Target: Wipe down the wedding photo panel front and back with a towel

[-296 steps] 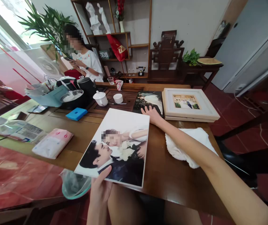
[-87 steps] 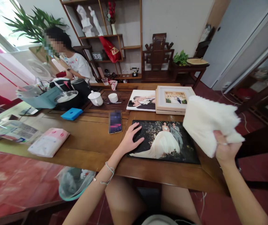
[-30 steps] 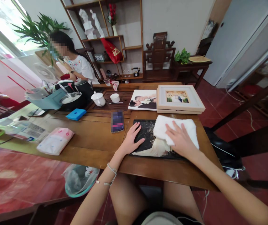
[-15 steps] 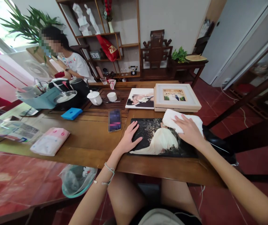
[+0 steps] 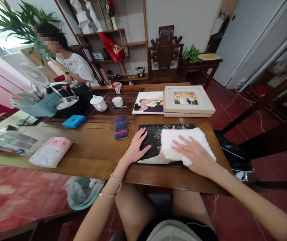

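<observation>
A dark photo panel (image 5: pixel 151 152) showing a white dress lies flat at the table's near edge. My left hand (image 5: pixel 137 146) rests on its left end, fingers spread, pinning nothing but the panel's surface. Over the right half of the panel lies a folded white towel (image 5: pixel 170 147). My right hand (image 5: pixel 192 154) lies flat on the towel with fingers stretched out, pressing it down. The towel hides most of the dress. Two small heads in the print show above the towel's upper edge.
Behind the panel lie a white photo print (image 5: pixel 148 103) and stacked framed photos (image 5: pixel 204 103). Leftward are a phone (image 5: pixel 121 128), a blue block (image 5: pixel 73 121), a tissue pack (image 5: pixel 51 152) and a lidded cup (image 5: pixel 98 103). A person (image 5: pixel 76 67) sits across the table. A lined bin (image 5: pixel 83 194) stands below.
My right hand has slid the towel from the panel's upper right down and leftward over the dress. My left hand stays on the panel's left end. The view has shifted slightly.
</observation>
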Tool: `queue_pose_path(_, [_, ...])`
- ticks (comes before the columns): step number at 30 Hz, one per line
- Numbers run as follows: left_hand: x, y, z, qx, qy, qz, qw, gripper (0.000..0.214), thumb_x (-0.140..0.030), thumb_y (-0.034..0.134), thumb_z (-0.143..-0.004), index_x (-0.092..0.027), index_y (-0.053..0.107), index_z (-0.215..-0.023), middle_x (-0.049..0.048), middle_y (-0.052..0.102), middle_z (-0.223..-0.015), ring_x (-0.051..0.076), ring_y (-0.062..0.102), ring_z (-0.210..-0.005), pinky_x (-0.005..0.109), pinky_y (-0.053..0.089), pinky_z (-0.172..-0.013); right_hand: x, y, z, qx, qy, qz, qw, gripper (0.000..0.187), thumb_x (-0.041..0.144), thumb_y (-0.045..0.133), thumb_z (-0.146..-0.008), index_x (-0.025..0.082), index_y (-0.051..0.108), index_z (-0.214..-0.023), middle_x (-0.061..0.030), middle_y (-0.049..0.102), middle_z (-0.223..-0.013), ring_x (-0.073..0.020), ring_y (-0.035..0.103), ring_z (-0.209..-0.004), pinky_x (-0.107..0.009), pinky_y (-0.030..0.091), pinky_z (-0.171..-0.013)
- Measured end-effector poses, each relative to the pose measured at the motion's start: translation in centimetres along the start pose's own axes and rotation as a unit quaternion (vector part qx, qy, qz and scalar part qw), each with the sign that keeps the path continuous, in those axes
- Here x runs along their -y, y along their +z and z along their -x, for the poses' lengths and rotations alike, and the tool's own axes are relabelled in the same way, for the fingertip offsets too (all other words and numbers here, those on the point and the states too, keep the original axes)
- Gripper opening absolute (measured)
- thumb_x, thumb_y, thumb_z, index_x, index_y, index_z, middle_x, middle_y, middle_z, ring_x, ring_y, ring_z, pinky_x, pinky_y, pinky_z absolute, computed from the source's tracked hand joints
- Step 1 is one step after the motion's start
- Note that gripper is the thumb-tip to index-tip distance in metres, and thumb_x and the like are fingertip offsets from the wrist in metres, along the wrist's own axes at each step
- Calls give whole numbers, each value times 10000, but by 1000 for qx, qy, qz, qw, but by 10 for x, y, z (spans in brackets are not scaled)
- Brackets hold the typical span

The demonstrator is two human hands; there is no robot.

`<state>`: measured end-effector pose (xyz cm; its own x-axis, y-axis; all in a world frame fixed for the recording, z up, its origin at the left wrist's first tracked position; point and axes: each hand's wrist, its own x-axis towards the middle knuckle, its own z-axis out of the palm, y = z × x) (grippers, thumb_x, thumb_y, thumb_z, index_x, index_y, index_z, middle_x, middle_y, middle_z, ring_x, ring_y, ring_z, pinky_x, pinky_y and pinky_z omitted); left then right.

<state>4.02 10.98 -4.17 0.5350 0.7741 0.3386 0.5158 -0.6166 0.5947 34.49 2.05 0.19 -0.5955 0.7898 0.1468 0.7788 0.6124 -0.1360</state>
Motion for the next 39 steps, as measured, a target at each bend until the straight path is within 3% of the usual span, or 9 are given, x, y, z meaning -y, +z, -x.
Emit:
queue_pose_path(4, [0,1,0,-4,-6,4,1000,614,-433,530,-930,-211,373,-1480,139,295,-1583,286,196,-1496,534,187,-1211,-49,-2,-27,-43,143,54,987,716,48,504,-675,191,533,-1376,-88,455,-1495,-342,309,-1423,-616,276,-1108])
queue_pose_path(7, [3,2,-1,-12,-20,25,999,528,-406,434,-975,-210,401,-1465,127,312,-1579,264,211,-1494,523,183,-1217,-38,0,-46,-21,193,80,978,643,86,510,-729,159,541,-1367,-111,440,-1501,-406,289,-1416,-674,267,-1084])
queue_pose_path(10, [7,3,-2,-24,-34,51,998,478,-366,354,-1000,-233,419,-1454,98,336,-1574,250,246,-1484,524,180,-1221,11,6,-46,-6,141,75,987,672,114,554,-723,149,512,-1393,-137,417,-1514,-431,223,-1434,-702,174,-1107])
queue_pose_path(15, [10,4,-3,-40,-45,69,996,456,-323,329,-1002,-226,460,-1428,94,388,-1546,222,294,-1466,496,199,-1226,75,13,-14,23,-78,-26,996,783,134,575,-680,154,429,-1449,-96,322,-1573,-355,67,-1482,-634,82,-1163])
queue_pose_path(20, [10,5,-4,-58,-45,66,995,453,-310,361,-990,-245,461,-1427,85,417,-1528,216,336,-1445,491,230,-1217,22,6,-5,1,-12,-20,1000,855,27,482,-617,210,430,-1450,-38,386,-1545,-256,168,-1479,-549,171,-1178])
queue_pose_path(26, [10,4,-3,-48,-36,67,996,465,-335,377,-988,-233,447,-1437,91,393,-1543,232,305,-1460,494,206,-1222,-27,-3,-49,10,197,81,977,746,68,506,-721,154,426,-1458,-146,409,-1519,-444,263,-1415,-704,296,-1049])
queue_pose_path(31, [9,3,0,-33,-57,77,995,519,-423,335,-1001,-254,353,-1491,70,334,-1579,236,263,-1477,482,181,-1230,45,16,-83,15,130,95,987,667,172,603,-771,140,473,-1425,-215,407,-1503,-531,241,-1388,-784,211,-1028])
queue_pose_path(35, [5,4,-1,-45,-69,76,994,518,-451,261,-1013,-239,401,-1465,75,358,-1564,222,277,-1472,476,187,-1231,112,22,-66,-12,24,61,998,528,166,484,-875,79,493,-1395,-257,412,-1485,-493,267,-1394,-752,194,-1067])
queue_pose_path(39, [0,4,-2,-52,-54,67,995,497,-421,251,-1021,-210,478,-1410,99,398,-1537,224,297,-1463,485,209,-1224,117,12,-31,28,-40,-26,998,609,155,511,-806,138,479,-1413,-168,370,-1538,-416,221,-1438,-685,184,-1119])
